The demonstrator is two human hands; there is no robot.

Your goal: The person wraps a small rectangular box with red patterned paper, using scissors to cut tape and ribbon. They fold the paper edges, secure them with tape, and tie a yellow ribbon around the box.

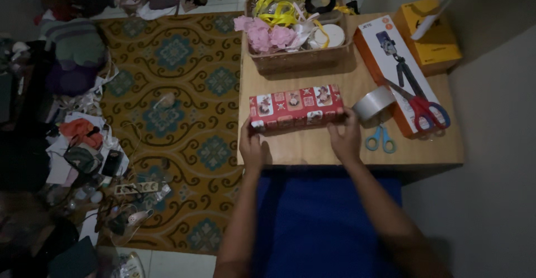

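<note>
A long box wrapped in red patterned paper lies on the low wooden table. My left hand grips its left end, fingers curled against the near edge. My right hand presses its right end, fingers on the near side. Both forearms reach in from the bottom over a blue cloth.
A basket of ribbons and pink bows stands behind the box. To the right lie a tape roll, blue-handled scissors, red-handled scissors on an orange carton, and a yellow box. Clutter covers the patterned rug at left.
</note>
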